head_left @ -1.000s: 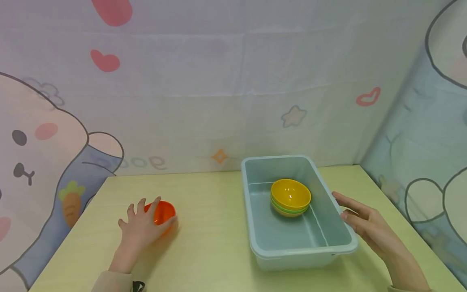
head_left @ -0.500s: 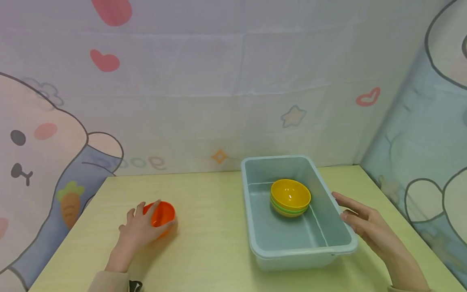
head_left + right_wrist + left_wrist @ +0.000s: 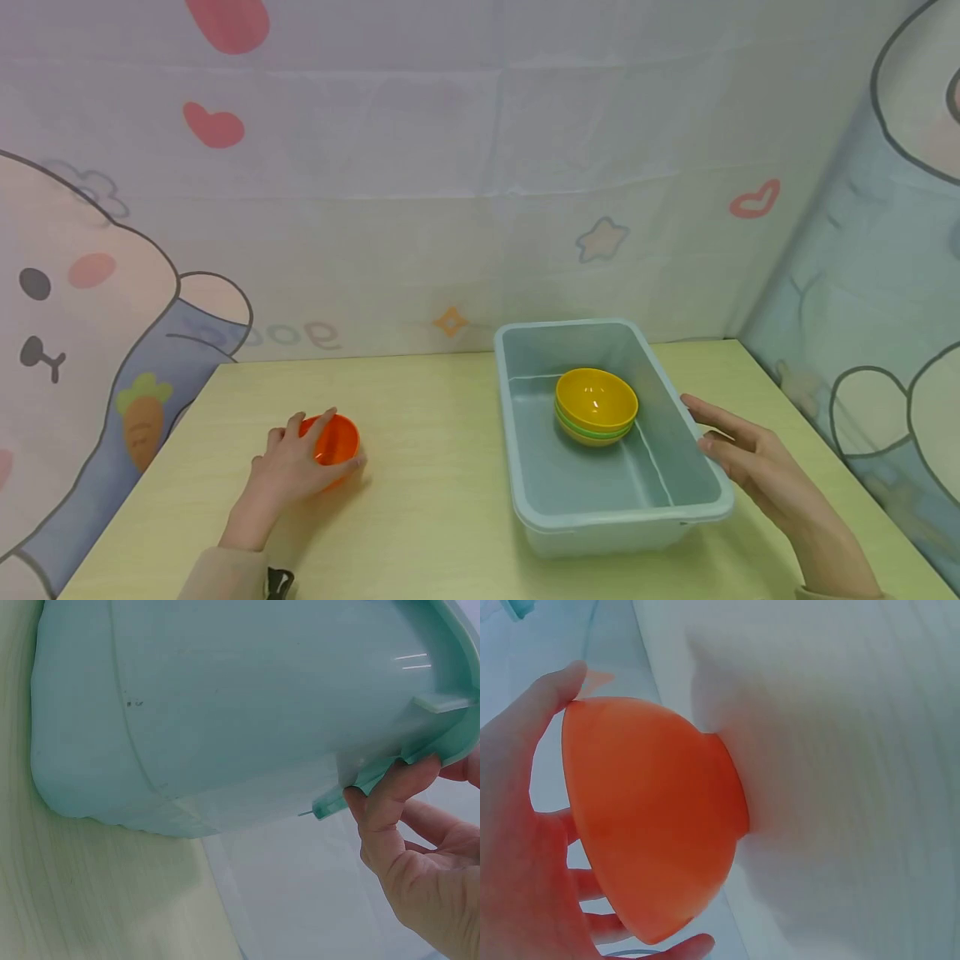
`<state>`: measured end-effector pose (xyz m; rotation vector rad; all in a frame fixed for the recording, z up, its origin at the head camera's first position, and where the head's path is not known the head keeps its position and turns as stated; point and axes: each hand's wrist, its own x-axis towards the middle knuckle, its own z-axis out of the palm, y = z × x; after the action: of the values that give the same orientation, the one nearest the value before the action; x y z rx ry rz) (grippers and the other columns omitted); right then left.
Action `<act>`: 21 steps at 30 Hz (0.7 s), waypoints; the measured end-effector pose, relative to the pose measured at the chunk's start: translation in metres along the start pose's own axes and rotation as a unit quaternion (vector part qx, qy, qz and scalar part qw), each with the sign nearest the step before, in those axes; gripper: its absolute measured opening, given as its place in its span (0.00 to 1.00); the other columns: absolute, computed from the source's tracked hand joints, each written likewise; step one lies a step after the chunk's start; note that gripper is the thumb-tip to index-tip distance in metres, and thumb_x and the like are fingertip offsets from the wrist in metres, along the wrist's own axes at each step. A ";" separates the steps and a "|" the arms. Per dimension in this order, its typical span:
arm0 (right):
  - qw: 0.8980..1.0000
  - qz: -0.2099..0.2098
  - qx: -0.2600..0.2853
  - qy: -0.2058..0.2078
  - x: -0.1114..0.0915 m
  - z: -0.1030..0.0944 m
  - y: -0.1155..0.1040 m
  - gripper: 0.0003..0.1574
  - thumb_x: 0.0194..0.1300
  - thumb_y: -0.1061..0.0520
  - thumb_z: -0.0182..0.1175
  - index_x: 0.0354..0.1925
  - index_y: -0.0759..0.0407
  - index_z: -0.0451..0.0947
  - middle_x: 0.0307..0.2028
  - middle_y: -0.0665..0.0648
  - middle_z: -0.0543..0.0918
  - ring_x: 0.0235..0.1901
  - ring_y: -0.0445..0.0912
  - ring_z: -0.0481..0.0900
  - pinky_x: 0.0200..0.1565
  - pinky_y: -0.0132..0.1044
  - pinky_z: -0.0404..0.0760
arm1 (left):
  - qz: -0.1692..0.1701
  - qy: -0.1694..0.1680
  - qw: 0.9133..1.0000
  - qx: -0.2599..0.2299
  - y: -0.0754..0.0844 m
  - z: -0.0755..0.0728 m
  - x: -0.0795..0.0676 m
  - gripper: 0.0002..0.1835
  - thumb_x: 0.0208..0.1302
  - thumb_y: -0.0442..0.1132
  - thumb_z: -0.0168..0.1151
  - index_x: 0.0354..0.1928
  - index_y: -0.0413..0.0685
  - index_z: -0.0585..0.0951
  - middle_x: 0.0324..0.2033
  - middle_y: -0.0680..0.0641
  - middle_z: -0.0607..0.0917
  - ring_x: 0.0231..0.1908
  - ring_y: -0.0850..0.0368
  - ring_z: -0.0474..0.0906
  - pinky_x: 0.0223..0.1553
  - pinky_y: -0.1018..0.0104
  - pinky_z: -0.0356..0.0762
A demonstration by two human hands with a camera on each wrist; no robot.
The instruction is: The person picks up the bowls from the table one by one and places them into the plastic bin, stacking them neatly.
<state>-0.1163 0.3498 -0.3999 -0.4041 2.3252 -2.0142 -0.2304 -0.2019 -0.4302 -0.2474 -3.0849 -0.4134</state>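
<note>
On the left of the table, my left hand (image 3: 288, 471) spans an orange bowl (image 3: 339, 442) from above, thumb at the near right of its rim and fingers at the far left. The left wrist view shows the thumb at the rim of the orange bowl (image 3: 652, 810), whose foot is on or just over the table. My right hand (image 3: 772, 475) holds the right rim of a pale blue plastic basin (image 3: 622, 523); in the right wrist view its fingers (image 3: 382, 806) curl under that rim. Inside the basin sits a stack of bowls, a yellow bowl (image 3: 597, 400) on top and a green bowl (image 3: 600, 433) below it.
The pale wooden table (image 3: 427, 467) extends between the orange bowl and the basin. A cloth backdrop (image 3: 375, 208) with cartoon prints hangs behind the table and along its right side.
My left hand's fingers have drawn closer together around the orange bowl's rim, with a small shift of the hand. The bowl, the basin and my right hand look the same.
</note>
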 end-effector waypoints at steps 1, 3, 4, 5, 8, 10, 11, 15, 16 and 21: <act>1.000 0.000 0.001 0.000 0.000 0.000 0.000 0.33 0.73 0.65 0.44 0.74 0.58 0.53 0.63 0.35 0.71 0.54 0.35 0.79 0.48 0.33 0.81 | 0.001 -0.001 1.000 -0.001 0.001 0.000 0.000 0.50 0.53 0.73 0.57 0.72 0.52 0.60 0.63 0.27 0.61 0.57 0.24 0.61 0.36 0.30 0.72; 1.000 0.000 0.001 0.000 0.000 0.000 0.000 0.33 0.73 0.65 0.44 0.74 0.58 0.53 0.63 0.35 0.71 0.53 0.35 0.79 0.48 0.33 0.81 | 0.003 -0.001 1.000 -0.002 0.002 -0.001 0.001 0.50 0.53 0.72 0.58 0.72 0.51 0.61 0.62 0.27 0.63 0.55 0.25 0.62 0.34 0.34 0.74; 1.000 0.000 0.002 -0.001 0.000 0.000 0.000 0.33 0.73 0.65 0.44 0.74 0.58 0.53 0.63 0.35 0.71 0.53 0.35 0.79 0.48 0.33 0.81 | 0.003 -0.001 1.000 -0.002 0.002 -0.001 0.001 0.50 0.53 0.71 0.59 0.72 0.50 0.61 0.61 0.27 0.63 0.55 0.25 0.62 0.33 0.36 0.75; 1.000 -0.001 0.001 -0.001 0.000 0.000 0.000 0.33 0.73 0.65 0.44 0.74 0.58 0.53 0.63 0.35 0.71 0.53 0.35 0.79 0.48 0.33 0.82 | 0.003 -0.002 1.000 -0.002 0.003 -0.001 0.001 0.50 0.53 0.71 0.59 0.72 0.50 0.61 0.61 0.27 0.64 0.54 0.25 0.62 0.32 0.37 0.76; 1.000 -0.003 -0.001 -0.002 0.000 -0.001 0.000 0.33 0.73 0.65 0.44 0.74 0.58 0.53 0.63 0.35 0.71 0.52 0.35 0.80 0.47 0.33 0.82 | 0.003 -0.001 1.000 -0.004 0.003 -0.002 0.002 0.50 0.53 0.70 0.60 0.71 0.49 0.61 0.60 0.27 0.65 0.53 0.25 0.62 0.30 0.40 0.76; 1.000 -0.004 0.000 -0.002 -0.001 -0.001 0.000 0.33 0.73 0.65 0.43 0.74 0.58 0.53 0.63 0.35 0.71 0.52 0.35 0.80 0.47 0.33 0.82 | 0.003 -0.002 1.000 -0.005 0.003 -0.002 0.003 0.50 0.53 0.71 0.60 0.71 0.49 0.61 0.59 0.27 0.65 0.53 0.25 0.61 0.30 0.40 0.76; 1.000 -0.004 -0.001 -0.003 -0.001 -0.001 0.000 0.33 0.73 0.65 0.43 0.74 0.58 0.53 0.63 0.35 0.71 0.52 0.35 0.80 0.47 0.33 0.82 | 0.003 -0.002 1.000 -0.006 0.002 -0.002 0.004 0.50 0.52 0.71 0.60 0.71 0.49 0.61 0.59 0.26 0.65 0.53 0.25 0.61 0.30 0.40 0.76; 1.000 -0.006 0.005 -0.004 0.000 -0.001 0.000 0.33 0.73 0.66 0.43 0.74 0.59 0.53 0.63 0.35 0.71 0.53 0.35 0.80 0.48 0.33 0.81 | 0.002 -0.001 1.000 -0.008 0.001 0.000 0.004 0.51 0.52 0.71 0.60 0.71 0.49 0.62 0.58 0.27 0.65 0.52 0.27 0.62 0.30 0.42 0.76; 1.000 -0.007 0.006 -0.004 0.000 -0.001 0.000 0.33 0.73 0.66 0.43 0.74 0.59 0.53 0.63 0.35 0.71 0.53 0.35 0.80 0.48 0.33 0.81 | 0.002 0.000 1.000 -0.008 0.001 0.000 0.005 0.51 0.52 0.71 0.60 0.71 0.49 0.62 0.58 0.27 0.65 0.52 0.27 0.62 0.29 0.42 0.77; 1.000 -0.009 0.007 -0.004 0.000 0.000 0.001 0.33 0.73 0.66 0.43 0.73 0.60 0.53 0.63 0.35 0.71 0.53 0.35 0.80 0.48 0.33 0.81 | 0.001 0.003 1.000 -0.008 0.001 0.000 0.005 0.51 0.51 0.71 0.61 0.70 0.48 0.63 0.57 0.27 0.66 0.51 0.27 0.62 0.28 0.43 0.76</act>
<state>-0.1160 0.3501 -0.4004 -0.4345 2.3101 -2.0310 -0.2354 -0.2003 -0.4297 -0.2507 -3.0764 -0.4389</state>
